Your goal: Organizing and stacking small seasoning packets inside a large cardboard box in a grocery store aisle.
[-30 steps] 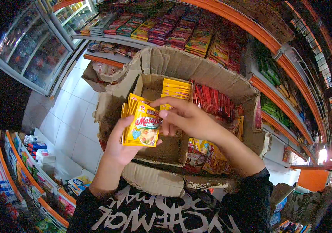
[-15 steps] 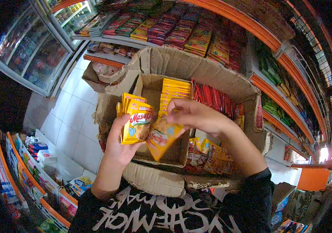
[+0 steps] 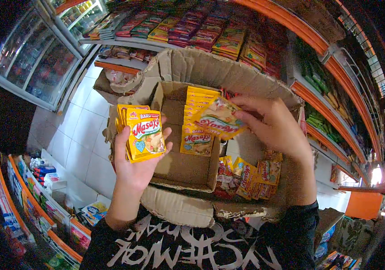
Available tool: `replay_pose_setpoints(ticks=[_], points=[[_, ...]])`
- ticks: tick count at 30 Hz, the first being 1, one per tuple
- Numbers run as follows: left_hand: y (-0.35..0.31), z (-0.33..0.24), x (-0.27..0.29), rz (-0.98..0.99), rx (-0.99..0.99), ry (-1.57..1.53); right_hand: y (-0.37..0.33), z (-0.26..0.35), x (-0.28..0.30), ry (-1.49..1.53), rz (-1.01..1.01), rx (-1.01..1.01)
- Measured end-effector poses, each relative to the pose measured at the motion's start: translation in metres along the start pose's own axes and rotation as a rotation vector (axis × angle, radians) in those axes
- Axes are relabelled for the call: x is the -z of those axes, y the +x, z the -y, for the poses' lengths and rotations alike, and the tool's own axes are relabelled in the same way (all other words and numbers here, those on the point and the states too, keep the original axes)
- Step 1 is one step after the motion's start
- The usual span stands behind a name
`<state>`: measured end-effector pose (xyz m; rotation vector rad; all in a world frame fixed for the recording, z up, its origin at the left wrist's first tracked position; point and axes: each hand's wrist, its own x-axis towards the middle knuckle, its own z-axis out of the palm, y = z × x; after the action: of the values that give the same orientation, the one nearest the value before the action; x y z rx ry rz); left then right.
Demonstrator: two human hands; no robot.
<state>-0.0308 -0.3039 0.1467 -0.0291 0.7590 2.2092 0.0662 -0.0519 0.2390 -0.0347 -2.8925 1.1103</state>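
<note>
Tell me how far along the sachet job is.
Done so far: the left hand grips a stack of yellow sachets, fanned and upright. In hand: the right hand pinches one more yellow sachet, tilted over the open cardboard box. Left: a row of yellow sachets stands in the inner box, and loose mixed packets lie to its right.
</note>
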Motion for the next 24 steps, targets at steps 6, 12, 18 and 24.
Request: replay_pose_setpoints(ticks=[6, 12, 18, 24], points=[[-0.001, -0.003, -0.008, 0.125, 0.045, -0.071, -0.001, -0.014, -0.003, -0.109, -0.160, 0.103], [-0.001, -0.004, -0.006, 0.127, 0.093, -0.131, 0.006, -0.020, -0.014, -0.103, -0.217, 0.128], [-0.005, 0.000, -0.005, 0.044, 0.104, -0.146, 0.006, -0.022, -0.008, 0.181, -0.137, 0.021], [-0.004, -0.002, -0.005, 0.129, 0.111, -0.128, 0.011, -0.032, -0.007, 0.372, -0.122, 0.014]])
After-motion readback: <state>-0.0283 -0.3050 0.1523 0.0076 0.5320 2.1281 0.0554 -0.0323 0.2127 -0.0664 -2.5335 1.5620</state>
